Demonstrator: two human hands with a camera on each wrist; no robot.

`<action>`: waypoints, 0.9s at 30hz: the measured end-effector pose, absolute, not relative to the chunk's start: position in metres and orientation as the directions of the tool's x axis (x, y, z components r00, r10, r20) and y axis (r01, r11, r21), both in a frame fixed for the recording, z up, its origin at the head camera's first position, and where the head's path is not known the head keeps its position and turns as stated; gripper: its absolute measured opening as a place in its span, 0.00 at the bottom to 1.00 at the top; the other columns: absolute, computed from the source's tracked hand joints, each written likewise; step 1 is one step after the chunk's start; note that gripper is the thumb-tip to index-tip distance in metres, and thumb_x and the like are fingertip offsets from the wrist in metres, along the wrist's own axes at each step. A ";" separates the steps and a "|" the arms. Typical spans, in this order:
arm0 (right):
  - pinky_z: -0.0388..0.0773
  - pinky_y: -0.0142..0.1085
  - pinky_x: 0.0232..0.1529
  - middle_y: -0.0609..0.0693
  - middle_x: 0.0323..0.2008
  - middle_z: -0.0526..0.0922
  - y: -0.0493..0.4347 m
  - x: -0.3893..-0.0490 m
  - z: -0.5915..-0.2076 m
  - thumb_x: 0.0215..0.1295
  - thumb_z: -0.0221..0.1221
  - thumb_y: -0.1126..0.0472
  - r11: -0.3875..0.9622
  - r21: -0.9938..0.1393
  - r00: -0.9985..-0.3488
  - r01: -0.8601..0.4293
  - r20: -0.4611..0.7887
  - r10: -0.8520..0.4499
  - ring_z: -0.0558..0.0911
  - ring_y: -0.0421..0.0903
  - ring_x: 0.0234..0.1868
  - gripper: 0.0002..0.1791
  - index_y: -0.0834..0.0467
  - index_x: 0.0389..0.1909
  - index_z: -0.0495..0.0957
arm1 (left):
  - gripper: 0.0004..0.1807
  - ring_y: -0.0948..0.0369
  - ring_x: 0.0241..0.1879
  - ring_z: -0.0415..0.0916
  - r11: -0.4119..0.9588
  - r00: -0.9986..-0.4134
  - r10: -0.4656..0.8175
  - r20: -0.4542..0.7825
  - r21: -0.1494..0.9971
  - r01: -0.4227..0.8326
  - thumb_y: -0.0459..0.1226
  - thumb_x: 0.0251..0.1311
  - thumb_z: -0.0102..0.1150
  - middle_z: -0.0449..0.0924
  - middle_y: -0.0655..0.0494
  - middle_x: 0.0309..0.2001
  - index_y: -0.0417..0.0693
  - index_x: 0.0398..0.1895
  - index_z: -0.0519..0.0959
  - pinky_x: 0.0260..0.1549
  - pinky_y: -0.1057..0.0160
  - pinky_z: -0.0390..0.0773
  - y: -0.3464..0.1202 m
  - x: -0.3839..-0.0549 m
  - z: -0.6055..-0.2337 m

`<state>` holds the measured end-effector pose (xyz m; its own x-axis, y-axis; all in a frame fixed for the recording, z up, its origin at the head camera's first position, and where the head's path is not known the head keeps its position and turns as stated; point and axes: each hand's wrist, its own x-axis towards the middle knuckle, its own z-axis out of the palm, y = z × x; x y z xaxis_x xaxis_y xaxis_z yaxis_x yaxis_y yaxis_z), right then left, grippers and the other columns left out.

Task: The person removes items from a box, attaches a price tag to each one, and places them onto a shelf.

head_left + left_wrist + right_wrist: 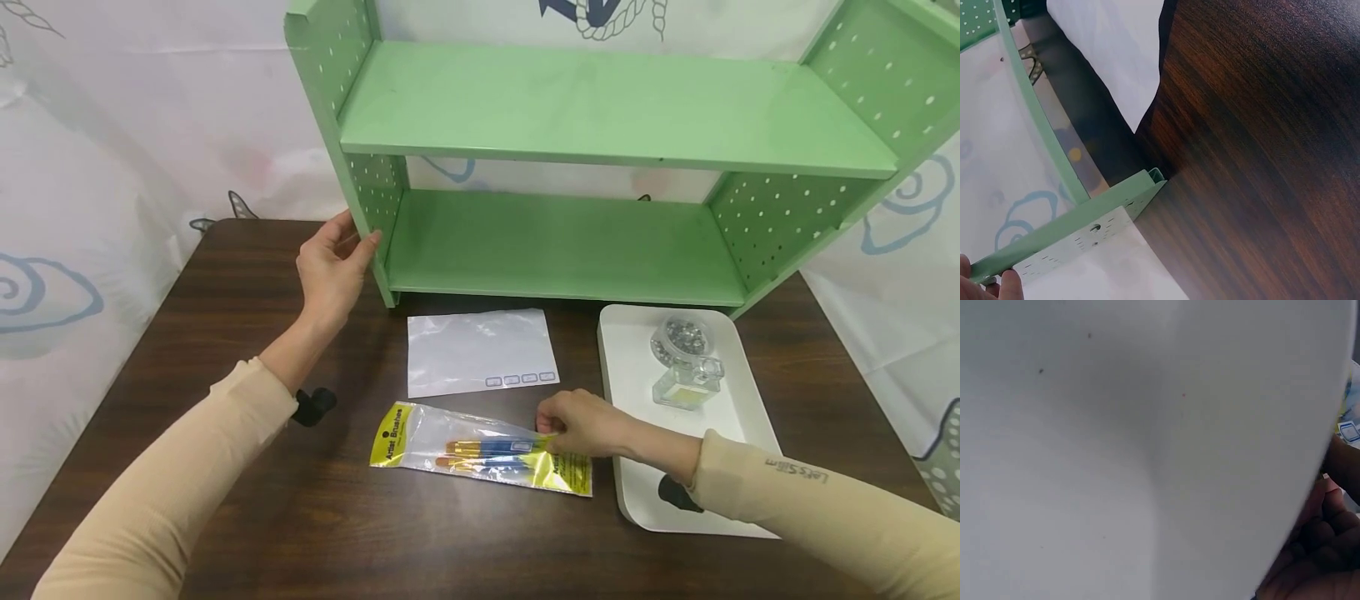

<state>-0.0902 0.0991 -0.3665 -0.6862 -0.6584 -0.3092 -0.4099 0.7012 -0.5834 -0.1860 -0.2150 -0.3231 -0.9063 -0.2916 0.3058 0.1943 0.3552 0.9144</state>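
My left hand (333, 262) grips the front edge of the left side panel of a green metal shelf (540, 104), thumb on the inner side. In the left wrist view its fingertips (1011, 284) show at that panel's edge. My right hand (581, 423) pinches the upper edge of a clear packet of artist brushes (427, 429), near its yellow right end. Blue-handled brushes with gold-coloured ferrules show through the plastic. In the right wrist view, the white tray's wall hides part of the right hand (1319, 550).
Behind the packet lies a white sheet (480, 350) with small printed boxes. The white tray (626, 492) at the right holds a clear round container (684, 337) of silvery bits and a clear glass bottle (686, 385). All stand on a dark wooden table (300, 508).
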 end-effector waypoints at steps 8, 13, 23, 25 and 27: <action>0.67 0.29 0.26 0.41 0.19 0.72 0.103 -0.098 -0.349 0.50 0.62 0.69 0.645 -0.637 -0.658 -0.422 -0.274 -0.701 0.69 0.38 0.24 0.07 0.55 0.22 0.75 | 0.20 0.57 0.52 0.78 0.388 -0.904 -0.273 0.330 0.898 0.210 0.35 0.60 0.61 0.79 0.49 0.53 0.46 0.57 0.76 0.41 0.69 0.79 -0.216 -0.187 -0.320; 0.66 0.29 0.27 0.41 0.20 0.70 0.109 -0.106 -0.330 0.51 0.62 0.69 0.605 -0.660 -0.632 -0.445 -0.247 -0.735 0.68 0.37 0.25 0.06 0.57 0.24 0.75 | 0.20 0.57 0.52 0.78 0.390 -0.907 -0.261 0.330 0.896 0.213 0.36 0.60 0.60 0.79 0.49 0.53 0.46 0.57 0.76 0.40 0.70 0.79 -0.217 -0.188 -0.319; 0.68 0.30 0.29 0.44 0.22 0.73 0.121 -0.123 -0.271 0.55 0.62 0.70 0.624 -0.677 -0.636 -0.389 -0.292 -0.714 0.70 0.40 0.27 0.07 0.57 0.27 0.74 | 0.21 0.58 0.53 0.77 0.416 -0.912 -0.244 0.330 0.885 0.209 0.37 0.60 0.60 0.78 0.51 0.55 0.47 0.58 0.75 0.44 0.67 0.79 -0.218 -0.186 -0.320; 0.70 0.30 0.29 0.45 0.23 0.74 0.123 -0.128 -0.255 0.56 0.62 0.69 0.630 -0.669 -0.639 -0.396 -0.292 -0.712 0.72 0.41 0.27 0.06 0.57 0.28 0.75 | 0.22 0.58 0.53 0.77 0.418 -0.913 -0.240 0.328 0.884 0.208 0.37 0.60 0.60 0.78 0.51 0.55 0.47 0.59 0.75 0.46 0.67 0.78 -0.218 -0.185 -0.321; 0.71 0.31 0.29 0.46 0.24 0.76 0.126 -0.134 -0.237 0.57 0.62 0.67 0.625 -0.661 -0.641 -0.414 -0.276 -0.716 0.73 0.42 0.28 0.04 0.58 0.29 0.75 | 0.22 0.59 0.52 0.78 0.402 -0.915 -0.240 0.324 0.891 0.210 0.37 0.60 0.60 0.78 0.50 0.55 0.47 0.58 0.75 0.46 0.67 0.78 -0.218 -0.184 -0.322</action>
<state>-0.1339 0.1258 -0.2374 -0.6409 -0.7162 -0.2762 -0.4140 0.6255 -0.6613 -0.1838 -0.2178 -0.3215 -0.9153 -0.2400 0.3236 0.2096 0.4024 0.8912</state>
